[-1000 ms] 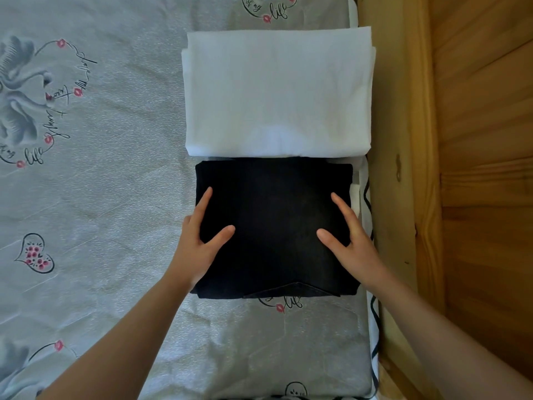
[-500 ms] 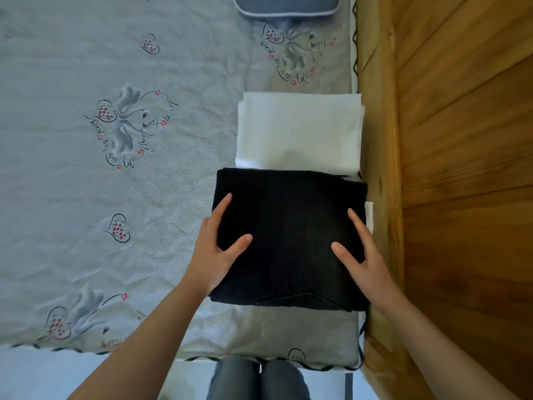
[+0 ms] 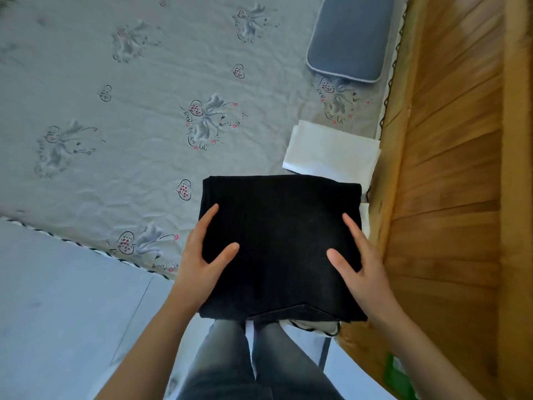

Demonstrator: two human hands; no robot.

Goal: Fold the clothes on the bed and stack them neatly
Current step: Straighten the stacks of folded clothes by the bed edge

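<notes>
While both hands grip it from the sides, the folded black knit garment (image 3: 281,243) sits over the near right corner of the bed (image 3: 121,168), its near edge past the mattress edge and above the person's grey-trousered legs (image 3: 253,362). Left hand (image 3: 202,255): thumb lies on top of the cloth, index finger along the left edge, other fingers (image 3: 209,219) wrapped under, not visible. Right hand (image 3: 360,261): same hold mirrored on the right edge, thumb on top pointing inward. Cannot tell if the garment is lifted or resting on the bed. Folded white cloth stack (image 3: 331,153) lies just beyond the black one, at far right against the wooden bed frame (image 3: 389,168); the black garment's far edge overlaps its near edge in view. Grey-blue pillow with white piping (image 3: 350,36) lies farther along the right side. Grey bedsheet has swan-and-heart prints. Wood-panelled wall (image 3: 461,168) at right, pale floor (image 3: 57,298) at near left.
</notes>
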